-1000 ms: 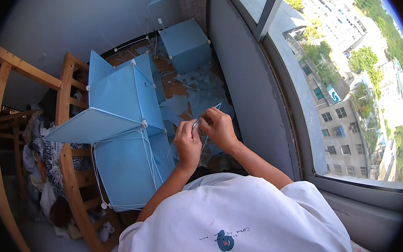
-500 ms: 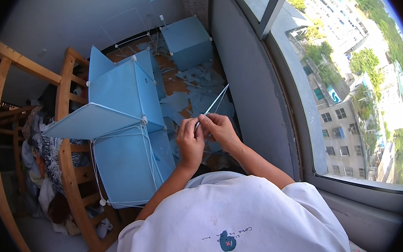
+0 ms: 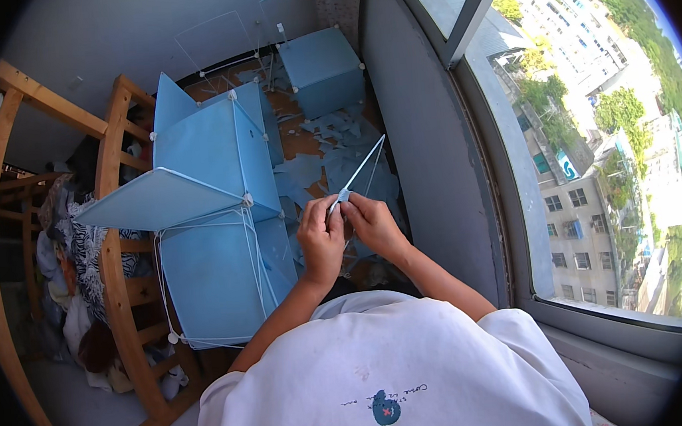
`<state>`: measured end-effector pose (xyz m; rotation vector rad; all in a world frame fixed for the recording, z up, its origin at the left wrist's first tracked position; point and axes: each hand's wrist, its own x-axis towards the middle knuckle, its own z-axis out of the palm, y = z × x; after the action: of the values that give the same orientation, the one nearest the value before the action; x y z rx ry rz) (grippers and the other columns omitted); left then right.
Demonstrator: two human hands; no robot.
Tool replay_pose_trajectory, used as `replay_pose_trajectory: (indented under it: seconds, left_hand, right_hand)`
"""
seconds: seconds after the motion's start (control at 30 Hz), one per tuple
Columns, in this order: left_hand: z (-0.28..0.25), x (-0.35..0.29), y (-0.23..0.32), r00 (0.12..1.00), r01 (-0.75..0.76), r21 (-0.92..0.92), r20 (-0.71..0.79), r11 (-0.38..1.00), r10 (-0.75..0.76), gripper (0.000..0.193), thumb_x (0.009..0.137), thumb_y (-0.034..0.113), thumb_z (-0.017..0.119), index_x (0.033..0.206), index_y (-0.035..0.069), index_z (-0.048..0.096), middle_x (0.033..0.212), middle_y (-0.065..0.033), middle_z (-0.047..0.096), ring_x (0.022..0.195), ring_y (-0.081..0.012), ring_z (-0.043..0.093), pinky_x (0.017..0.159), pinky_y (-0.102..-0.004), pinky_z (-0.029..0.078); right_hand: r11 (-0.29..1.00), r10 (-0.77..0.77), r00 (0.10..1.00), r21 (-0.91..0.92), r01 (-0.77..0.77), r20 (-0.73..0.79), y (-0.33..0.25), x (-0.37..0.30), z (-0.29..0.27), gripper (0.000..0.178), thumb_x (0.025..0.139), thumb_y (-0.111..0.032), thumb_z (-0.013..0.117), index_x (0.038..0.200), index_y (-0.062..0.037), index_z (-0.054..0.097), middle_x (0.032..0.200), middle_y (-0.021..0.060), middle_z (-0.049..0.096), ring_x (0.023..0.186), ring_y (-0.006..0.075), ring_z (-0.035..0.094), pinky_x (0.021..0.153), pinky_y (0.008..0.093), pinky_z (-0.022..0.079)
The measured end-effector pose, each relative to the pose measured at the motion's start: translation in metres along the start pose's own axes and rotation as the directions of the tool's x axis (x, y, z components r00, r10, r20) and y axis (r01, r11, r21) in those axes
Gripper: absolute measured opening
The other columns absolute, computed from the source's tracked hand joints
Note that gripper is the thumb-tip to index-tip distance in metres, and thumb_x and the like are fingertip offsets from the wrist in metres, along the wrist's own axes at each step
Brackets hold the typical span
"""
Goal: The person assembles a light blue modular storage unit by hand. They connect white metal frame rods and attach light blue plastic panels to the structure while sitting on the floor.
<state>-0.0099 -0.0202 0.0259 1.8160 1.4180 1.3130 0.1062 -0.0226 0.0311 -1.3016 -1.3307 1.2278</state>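
Observation:
Both my hands meet in front of my chest on a thin white wire frame panel [image 3: 360,167] that sticks up and away from me. My left hand [image 3: 321,241] pinches the small white connector at the frame's corner [image 3: 343,196]. My right hand [image 3: 371,225] grips the same corner from the right side. To the left of my hands stands a blue panelled cube shelf [image 3: 212,223] with white wire edges, one panel jutting out to the left.
A separate blue cube [image 3: 320,70] sits further away, with torn blue sheet pieces [image 3: 336,153] on the floor. Bare wire frames [image 3: 215,39] lean on the wall. A wooden rack [image 3: 120,254] with clothes stands left. A grey wall and window [image 3: 593,153] run along the right.
My hands have shifted slightly to the right and closed tighter together on the frame's corner. The wire frame now points more upright and further right.

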Motion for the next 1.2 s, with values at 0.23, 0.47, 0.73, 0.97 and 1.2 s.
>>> replay_pose_trajectory:
  seconds: [0.23, 0.47, 0.73, 0.97, 1.2]
  left_hand:
    - [0.002, -0.003, -0.006, 0.999, -0.049, 0.024, 0.008, 0.999, 0.049, 0.015, 0.078, 0.000, 0.058, 0.093, 0.001, 0.060, 0.085, -0.0120, 0.059, 0.074, -0.0275, 0.060, 0.063, -0.0328, 0.048]
    - [0.002, -0.006, -0.001, 0.999, -0.021, 0.023, 0.045, 1.000, 0.020, 0.018, 0.076, -0.002, 0.058, 0.093, 0.001, 0.060, 0.086, -0.0116, 0.058, 0.072, -0.0254, 0.059, 0.060, -0.0309, 0.046]
    - [-0.004, 0.003, -0.006, 0.984, -0.099, 0.074, 0.158, 0.992, 0.086, 0.024, 0.076, -0.004, 0.056, 0.099, 0.000, 0.060, 0.089, -0.0131, 0.059, 0.075, -0.0315, 0.059, 0.065, -0.0353, 0.048]
    - [-0.004, 0.001, -0.006, 0.988, -0.077, 0.062, 0.142, 0.995, 0.067, 0.020, 0.077, -0.004, 0.055, 0.096, 0.000, 0.059, 0.088, -0.0139, 0.058, 0.077, -0.0322, 0.059, 0.065, -0.0365, 0.048]
    - [-0.002, -0.002, -0.012, 0.979, -0.115, 0.091, 0.178, 0.989, 0.098, 0.024, 0.077, -0.004, 0.054, 0.101, 0.000, 0.057, 0.092, -0.0148, 0.057, 0.079, -0.0329, 0.059, 0.066, -0.0368, 0.048]
  right_hand:
    - [0.984, 0.162, 0.982, 0.082, -0.155, -0.093, 0.009, 0.001, 0.005, 0.023, 0.087, -0.014, 0.049, 0.072, 0.0020, 0.052, 0.058, 0.0032, 0.051, 0.051, 0.0064, 0.046, 0.045, 0.0235, 0.037]
    - [0.952, 0.231, 0.965, 0.234, -0.198, -0.124, 0.023, 0.005, 0.001, 0.021, 0.083, -0.012, 0.050, 0.069, 0.0022, 0.054, 0.056, 0.0031, 0.050, 0.048, 0.0063, 0.042, 0.044, 0.0228, 0.034]
    - [0.987, 0.020, 0.985, -0.154, -0.048, -0.173, -0.001, 0.001, 0.000, 0.018, 0.074, -0.013, 0.053, 0.073, 0.0040, 0.058, 0.055, 0.0152, 0.052, 0.045, 0.0130, 0.044, 0.046, 0.0290, 0.038]
    - [0.988, -0.014, 0.978, -0.152, -0.018, -0.207, 0.003, -0.002, 0.007, 0.020, 0.076, -0.015, 0.054, 0.076, 0.0042, 0.059, 0.055, 0.0151, 0.053, 0.045, 0.0160, 0.048, 0.047, 0.0293, 0.040]
    - [0.996, 0.052, 0.986, -0.059, -0.062, -0.160, 0.011, -0.001, 0.006, 0.023, 0.078, -0.017, 0.056, 0.075, 0.0061, 0.058, 0.058, 0.0141, 0.056, 0.048, 0.0149, 0.049, 0.047, 0.0294, 0.040]
